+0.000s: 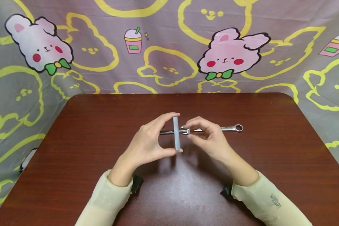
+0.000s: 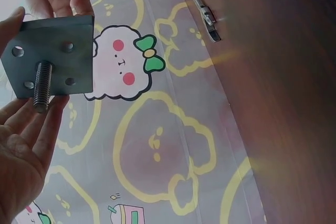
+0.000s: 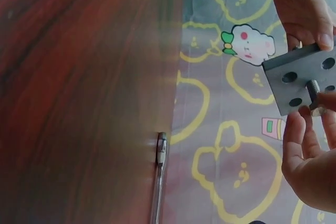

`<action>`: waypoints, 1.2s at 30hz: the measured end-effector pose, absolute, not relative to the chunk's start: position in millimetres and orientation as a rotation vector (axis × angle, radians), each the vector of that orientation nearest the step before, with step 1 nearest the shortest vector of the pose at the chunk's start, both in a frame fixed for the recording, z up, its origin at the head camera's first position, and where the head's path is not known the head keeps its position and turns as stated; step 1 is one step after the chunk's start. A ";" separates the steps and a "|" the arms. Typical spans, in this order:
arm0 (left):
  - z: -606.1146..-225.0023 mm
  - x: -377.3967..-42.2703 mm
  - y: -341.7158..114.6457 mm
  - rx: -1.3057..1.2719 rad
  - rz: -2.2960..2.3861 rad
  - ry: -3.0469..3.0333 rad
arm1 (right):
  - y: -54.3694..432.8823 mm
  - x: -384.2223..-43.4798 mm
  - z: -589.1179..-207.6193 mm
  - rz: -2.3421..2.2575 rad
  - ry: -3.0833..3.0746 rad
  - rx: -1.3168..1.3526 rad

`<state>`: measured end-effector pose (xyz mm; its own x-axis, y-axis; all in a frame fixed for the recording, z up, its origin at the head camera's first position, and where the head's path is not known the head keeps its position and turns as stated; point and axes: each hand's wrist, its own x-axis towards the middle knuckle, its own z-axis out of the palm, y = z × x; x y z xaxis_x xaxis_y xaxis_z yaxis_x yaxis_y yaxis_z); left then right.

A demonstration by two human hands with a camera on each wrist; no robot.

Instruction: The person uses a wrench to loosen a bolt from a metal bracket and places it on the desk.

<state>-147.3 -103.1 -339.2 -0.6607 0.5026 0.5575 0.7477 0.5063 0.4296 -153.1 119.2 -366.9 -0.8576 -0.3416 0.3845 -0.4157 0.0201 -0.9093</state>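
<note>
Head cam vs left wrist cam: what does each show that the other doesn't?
Head only: the ring end of the silver metal wrench, both pale cream sleeves, and the hex head of the threaded steel bolt at the right hand's fingertips.

Left wrist only: the flat face of the grey rectangular metal plate, with four round holes; head sees it edge-on.

Both: the left hand gripping the plate, the bolt shank sticking through it, the right hand, part of the wrench, and the brown wood-grain table.
</note>
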 end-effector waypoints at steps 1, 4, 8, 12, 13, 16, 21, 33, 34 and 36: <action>-339.2 -147.1 -102.9 -1.041 -0.942 -2.394 | 119.6 -153.2 -366.7 2.007 -2.213 0.812; -339.3 -146.1 -102.3 -1.045 -0.945 -2.407 | 120.6 -152.9 -365.9 2.029 -2.263 0.776; -339.1 -145.0 -101.8 -1.049 -0.941 -2.420 | 120.9 -152.7 -365.4 2.071 -2.316 0.691; -339.1 -145.2 -102.1 -1.048 -0.939 -2.420 | 120.5 -153.2 -365.8 2.112 -2.316 0.650; -339.2 -145.3 -102.3 -1.047 -0.937 -2.420 | 120.3 -153.3 -366.1 2.116 -2.308 0.652; -339.5 -146.1 -102.6 -1.035 -0.925 -2.420 | 119.3 -153.2 -367.4 2.054 -2.271 0.722; -340.8 -147.3 -102.8 -1.017 -0.928 -2.422 | 117.2 -152.7 -370.3 1.904 -2.205 0.867; -341.2 -146.5 -102.7 -1.038 -0.929 -2.422 | 121.5 -154.0 -365.5 1.977 -2.346 0.797; -341.1 -146.4 -102.5 -1.041 -0.926 -2.423 | 121.8 -154.0 -365.3 1.996 -2.346 0.773; -340.5 -146.3 -102.5 -1.045 -0.923 -2.426 | 121.9 -154.2 -365.5 2.040 -2.346 0.725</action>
